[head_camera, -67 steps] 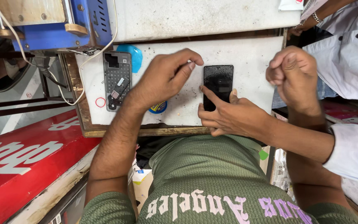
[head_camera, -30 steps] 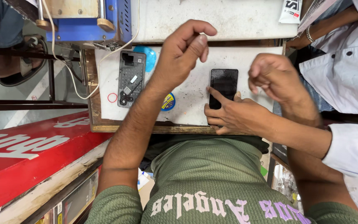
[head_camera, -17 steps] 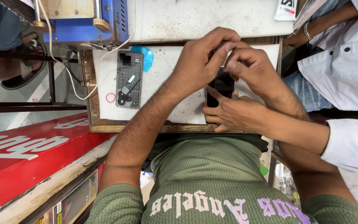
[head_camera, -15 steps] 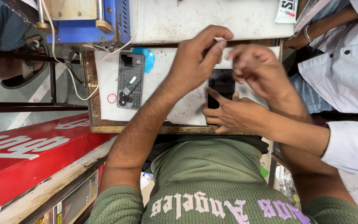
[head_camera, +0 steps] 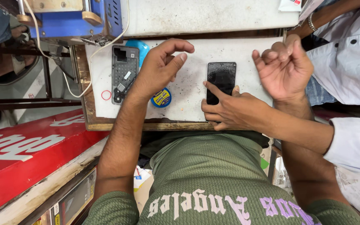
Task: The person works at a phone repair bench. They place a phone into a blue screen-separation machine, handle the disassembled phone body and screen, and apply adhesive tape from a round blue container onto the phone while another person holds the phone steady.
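Change: the left hand (head_camera: 159,68) and right hand (head_camera: 284,66), joined over the phone (head_camera: 221,79) half a second ago, have parted.
Left grip: loosely curled, empty, just above the desk (head_camera: 251,50), beside the gutted phone shell (head_camera: 125,75).
Right grip: raised, fingertips pinched together; cannot tell if anything is between them.
Phone: flat on the desk, uncovered, with a co-worker's hand (head_camera: 234,111) fingering its edge.

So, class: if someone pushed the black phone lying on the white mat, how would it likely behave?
The black phone looks flat and rigid, so it would probably slide, not roll. Its glossy glass face seems fragile and possibly slippery. A co-worker's hand touches it, likely steadying it.
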